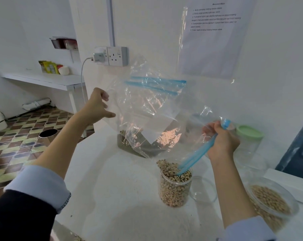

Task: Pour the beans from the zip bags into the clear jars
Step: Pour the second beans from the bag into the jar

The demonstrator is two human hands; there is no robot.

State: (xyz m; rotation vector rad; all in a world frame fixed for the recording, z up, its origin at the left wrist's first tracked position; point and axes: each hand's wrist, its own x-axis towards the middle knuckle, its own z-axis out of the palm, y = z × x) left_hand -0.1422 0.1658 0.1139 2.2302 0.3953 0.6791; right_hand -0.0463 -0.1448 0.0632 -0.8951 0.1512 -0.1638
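A large clear zip bag [147, 108] with a blue zip strip is held up, tipped over an open clear jar [176, 186] heaped with pale black-eyed beans. My left hand [98, 106] pinches the bag's bottom edge, raised high at the left. My right hand [222, 140] grips the bag's mouth by the blue zip [196, 157], whose end dips into the jar's opening. The bag looks empty. Behind it on the white table [112, 188] stands another zip bag of greenish beans [130, 145], with an empty bag draped above it.
A lidded clear jar of tan beans [272, 204] lies at the right edge. A clear lid [203, 188] lies beside the open jar. An empty jar with a green lid [249, 136] stands at the back right. A wall socket [110, 55] and a posted sheet [215, 37] are behind.
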